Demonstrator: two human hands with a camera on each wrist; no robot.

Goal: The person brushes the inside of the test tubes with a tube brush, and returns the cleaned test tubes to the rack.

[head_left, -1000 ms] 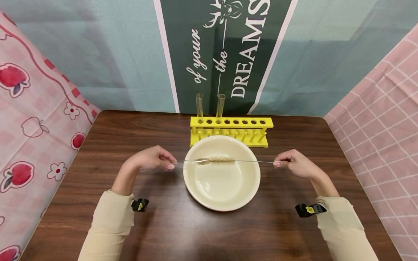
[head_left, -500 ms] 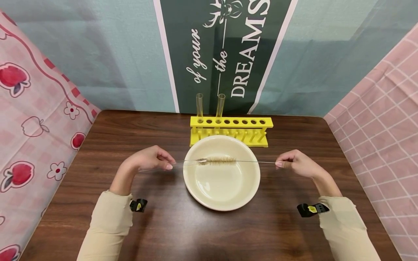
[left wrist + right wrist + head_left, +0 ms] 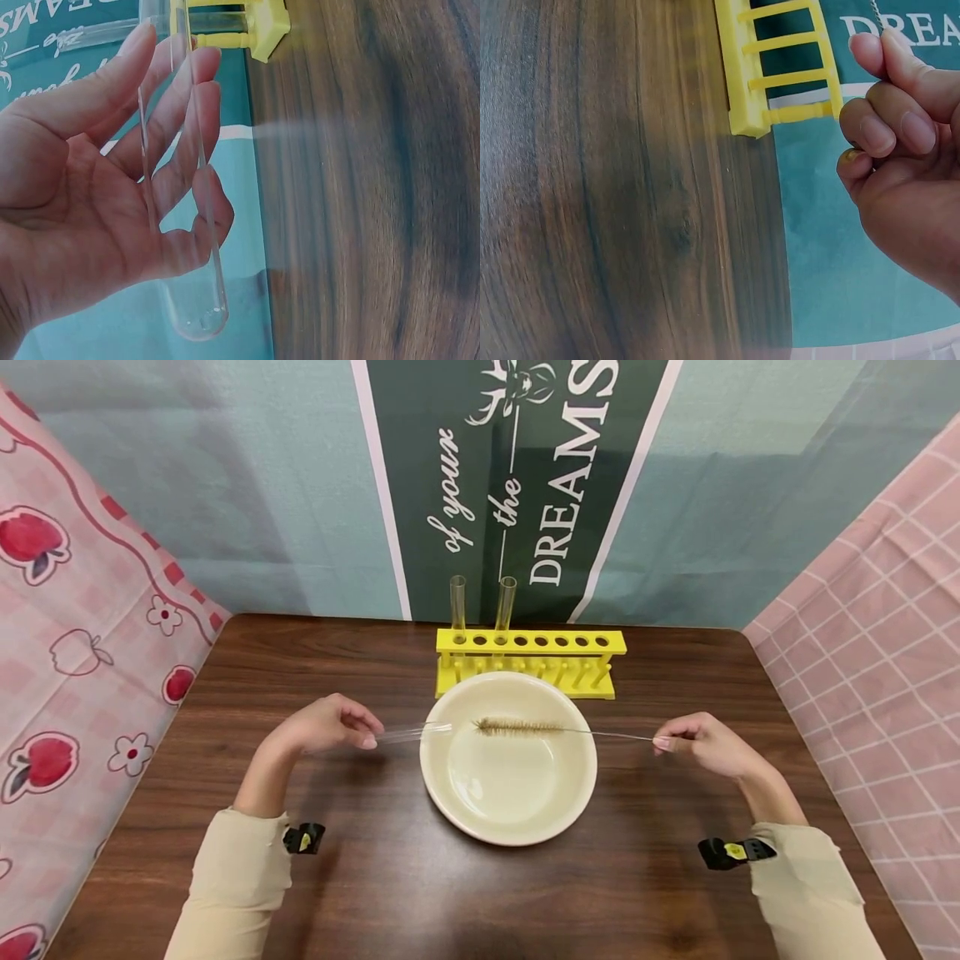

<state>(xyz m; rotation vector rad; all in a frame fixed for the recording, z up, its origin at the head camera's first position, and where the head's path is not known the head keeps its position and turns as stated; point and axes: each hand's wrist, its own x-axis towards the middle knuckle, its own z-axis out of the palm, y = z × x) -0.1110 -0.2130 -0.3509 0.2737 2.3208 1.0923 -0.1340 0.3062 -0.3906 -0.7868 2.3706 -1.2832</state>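
My left hand (image 3: pixel 326 727) holds a clear glass test tube (image 3: pixel 199 300) between thumb and fingers, its rounded end down past the palm in the left wrist view. In the head view the tube lies nearly level, its mouth over the left rim of a cream bowl (image 3: pixel 510 793). Thumb and forefinger of my right hand (image 3: pixel 701 743) pinch the thin wire handle of a test tube brush (image 3: pixel 517 727). The brush's tan bristles are over the bowl, outside the tube, with a short gap between their tip and the tube's mouth.
Behind the bowl stands a yellow test tube rack (image 3: pixel 532 643). Two clear test tubes, one at the left end (image 3: pixel 458 610) and another slightly right of it (image 3: pixel 506 610), stand upright in it. All this sits on a dark wood table (image 3: pixel 480 893) with fabric hung around it.
The bristles have come out of the tube's mouth. My right hand has moved right with the brush, and my left hand has moved left with the tube.
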